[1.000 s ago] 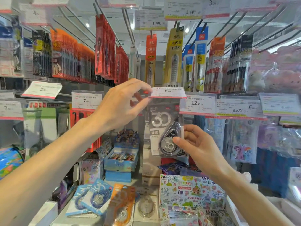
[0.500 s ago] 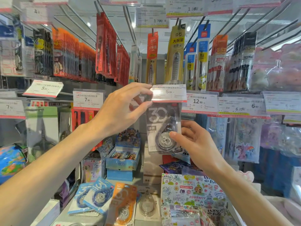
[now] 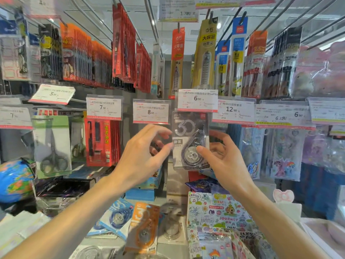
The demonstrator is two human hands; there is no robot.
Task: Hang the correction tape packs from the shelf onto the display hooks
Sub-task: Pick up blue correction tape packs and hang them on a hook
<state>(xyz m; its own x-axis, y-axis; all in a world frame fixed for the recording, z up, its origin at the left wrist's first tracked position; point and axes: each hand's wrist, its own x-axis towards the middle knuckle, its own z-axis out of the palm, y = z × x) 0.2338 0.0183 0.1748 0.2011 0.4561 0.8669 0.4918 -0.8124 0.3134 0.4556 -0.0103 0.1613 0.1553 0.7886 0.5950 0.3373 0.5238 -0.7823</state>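
Stationery aisle: grey correction tape pack (image 3: 190, 141) hung under the 6.00 price tag (image 3: 197, 100).
Right hand (image 3: 222, 157) pinched it, left hand (image 3: 141, 152) hovered slack; a careless release risked unseating it.

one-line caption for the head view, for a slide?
Both hands steady a grey correction tape pack hanging under the 6.00 price tag.

Red pen packs (image 3: 123, 45) are hanging in rows up top, a yellow pack (image 3: 204, 57) hanging right of them. White price tags (image 3: 103, 107) are running across the middle rail. Scissors in a green pack (image 3: 52, 146) are hanging at left, a globe (image 3: 15, 181) sitting below them. A doodle-print notebook (image 3: 216, 215) is lying low right, pony stickers (image 3: 281, 156) hanging above it.
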